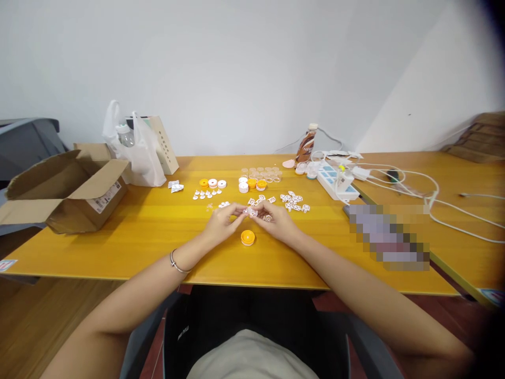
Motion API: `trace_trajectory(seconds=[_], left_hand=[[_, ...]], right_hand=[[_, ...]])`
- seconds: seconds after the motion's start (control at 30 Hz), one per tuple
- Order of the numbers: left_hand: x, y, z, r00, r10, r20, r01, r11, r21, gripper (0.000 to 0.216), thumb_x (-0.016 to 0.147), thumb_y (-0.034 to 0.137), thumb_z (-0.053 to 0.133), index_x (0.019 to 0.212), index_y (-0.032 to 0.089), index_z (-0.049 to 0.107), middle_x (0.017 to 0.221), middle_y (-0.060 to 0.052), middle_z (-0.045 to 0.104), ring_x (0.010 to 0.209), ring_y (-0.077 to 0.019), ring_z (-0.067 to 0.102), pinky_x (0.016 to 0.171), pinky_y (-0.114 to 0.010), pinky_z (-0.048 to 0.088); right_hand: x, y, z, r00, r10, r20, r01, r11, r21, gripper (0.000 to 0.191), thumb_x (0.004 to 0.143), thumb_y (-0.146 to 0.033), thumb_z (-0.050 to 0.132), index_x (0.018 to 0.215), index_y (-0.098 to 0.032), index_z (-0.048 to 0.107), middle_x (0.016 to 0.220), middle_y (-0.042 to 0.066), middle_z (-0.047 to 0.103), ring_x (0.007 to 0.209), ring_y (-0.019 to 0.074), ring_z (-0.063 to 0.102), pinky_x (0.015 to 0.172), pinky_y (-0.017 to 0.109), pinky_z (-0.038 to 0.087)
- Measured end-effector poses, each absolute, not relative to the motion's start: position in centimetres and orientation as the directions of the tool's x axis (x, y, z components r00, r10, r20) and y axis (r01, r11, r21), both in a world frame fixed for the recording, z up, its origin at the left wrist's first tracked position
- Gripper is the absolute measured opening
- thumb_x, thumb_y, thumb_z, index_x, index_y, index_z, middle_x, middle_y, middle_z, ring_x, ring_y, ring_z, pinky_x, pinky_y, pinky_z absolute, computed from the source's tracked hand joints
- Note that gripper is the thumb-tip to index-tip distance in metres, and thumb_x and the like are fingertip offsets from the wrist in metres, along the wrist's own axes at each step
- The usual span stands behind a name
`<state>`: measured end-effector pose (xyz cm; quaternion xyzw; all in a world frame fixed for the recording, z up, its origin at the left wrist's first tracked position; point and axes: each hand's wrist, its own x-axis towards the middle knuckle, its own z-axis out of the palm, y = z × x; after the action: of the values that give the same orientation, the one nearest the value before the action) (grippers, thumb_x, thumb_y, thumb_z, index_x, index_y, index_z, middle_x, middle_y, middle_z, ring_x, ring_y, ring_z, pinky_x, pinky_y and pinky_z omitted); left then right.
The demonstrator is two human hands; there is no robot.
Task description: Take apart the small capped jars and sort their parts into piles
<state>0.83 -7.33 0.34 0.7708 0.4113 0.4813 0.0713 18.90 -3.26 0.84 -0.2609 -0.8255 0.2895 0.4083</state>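
My left hand (224, 222) and my right hand (278, 223) meet over the table, both closed. Between their fingertips they pinch a small white openwork plastic piece (251, 212), partly hidden by the fingers. Just below them an orange round cup (248, 238) with a pale base stands on the table. More white openwork pieces (292, 200) lie in a loose pile beyond my right hand, and others (261, 200) lie behind the fingers. Several small white knob-like parts (207, 194) stand in rows beyond my left hand.
Orange and white round parts (212, 183) and transparent rings (261, 173) sit farther back. An open cardboard box (84, 210) and a white plastic bag (144, 160) stand left. To the right are a bottle (306, 146), a power strip (335, 181), white cables (436, 189) and a pixelated area.
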Motion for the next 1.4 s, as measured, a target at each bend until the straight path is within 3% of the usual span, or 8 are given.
trace_trajectory(seconds=[0.13,0.37,0.53,0.77,0.93,1.03,1.27,1.4], left_hand=[[1.2,-7.5,0.3,0.140,0.748,0.649,0.558,-0.601,0.572,0.012,0.078,0.027,0.057,0.080,0.016,0.060,0.078,-0.004,0.069,0.069,-0.0142,0.066,0.066,-0.025,0.054],[0.9,-6.3,0.1,-0.114,0.896,0.430,0.251,-0.392,0.885,0.021,0.071,0.031,0.064,0.076,0.013,0.052,0.065,-0.001,0.063,0.057,-0.0109,0.062,0.058,-0.024,0.053],[0.1,-5.6,0.0,-0.116,0.900,0.421,0.220,-0.390,0.894,0.023,0.072,0.031,0.063,0.083,0.013,0.054,0.069,-0.001,0.062,0.059,-0.0096,0.061,0.062,-0.024,0.052],[0.3,-5.9,0.1,-0.045,0.907,0.419,0.319,-0.384,0.866,0.021,0.075,0.030,0.059,0.088,0.014,0.056,0.072,-0.001,0.063,0.062,-0.0105,0.062,0.062,-0.023,0.049],[0.3,-6.0,0.3,-0.013,0.915,0.404,0.332,-0.377,0.864,0.022,0.077,0.030,0.057,0.093,0.015,0.058,0.075,-0.002,0.064,0.065,-0.0116,0.062,0.065,-0.024,0.049],[0.4,-6.1,0.3,0.004,0.919,0.393,0.311,-0.375,0.873,0.022,0.078,0.030,0.057,0.095,0.015,0.058,0.077,-0.002,0.064,0.067,-0.0122,0.063,0.068,-0.025,0.049],[0.8,-6.6,0.5,0.113,0.912,0.395,0.204,-0.411,0.889,0.026,0.078,0.031,0.058,0.098,0.015,0.054,0.066,0.000,0.060,0.060,-0.0103,0.059,0.063,-0.023,0.047],[1.0,-7.0,0.6,0.169,0.905,0.391,0.168,-0.418,0.893,0.032,0.079,0.030,0.058,0.106,0.016,0.048,0.065,0.002,0.058,0.058,-0.0089,0.058,0.062,-0.022,0.046]], right_hand=[[18.7,-3.3,0.6,-0.501,0.711,0.494,0.210,0.654,-0.727,0.015,0.075,-0.033,0.058,0.076,-0.019,0.053,0.065,0.000,0.059,0.056,0.0119,0.055,0.056,0.025,0.047],[19.2,-2.6,0.9,-0.478,0.658,0.583,0.282,0.743,-0.608,0.018,0.080,-0.035,0.052,0.091,-0.021,0.060,0.081,0.004,0.064,0.071,0.0160,0.058,0.069,0.030,0.048],[20.4,-0.3,0.6,-0.314,0.766,0.561,0.435,0.642,-0.632,0.026,0.076,-0.040,0.059,0.092,-0.020,0.063,0.078,0.004,0.062,0.071,0.0173,0.057,0.070,0.032,0.046],[20.9,2.0,-1.3,-0.359,0.744,0.564,0.622,0.641,-0.450,0.026,0.075,-0.039,0.061,0.096,-0.024,0.069,0.089,0.008,0.057,0.088,0.0234,0.051,0.083,0.041,0.040],[20.5,1.9,-1.4,-0.376,0.785,0.492,0.663,0.599,-0.449,0.029,0.074,-0.042,0.062,0.096,-0.024,0.069,0.094,0.009,0.057,0.093,0.0265,0.050,0.084,0.043,0.039],[20.3,1.1,-0.7,-0.356,0.773,0.526,0.617,0.617,-0.489,0.030,0.074,-0.043,0.061,0.096,-0.023,0.068,0.093,0.009,0.059,0.094,0.0263,0.051,0.086,0.045,0.039],[19.2,-2.5,0.8,-0.564,0.620,0.546,0.231,0.753,-0.617,0.032,0.078,-0.037,0.058,0.108,-0.025,0.058,0.096,0.006,0.063,0.088,0.0192,0.059,0.080,0.037,0.047],[18.6,-3.4,0.9,-0.586,0.594,0.551,0.184,0.760,-0.623,0.024,0.081,-0.031,0.054,0.102,-0.023,0.061,0.095,0.006,0.065,0.082,0.0172,0.061,0.077,0.034,0.049]])
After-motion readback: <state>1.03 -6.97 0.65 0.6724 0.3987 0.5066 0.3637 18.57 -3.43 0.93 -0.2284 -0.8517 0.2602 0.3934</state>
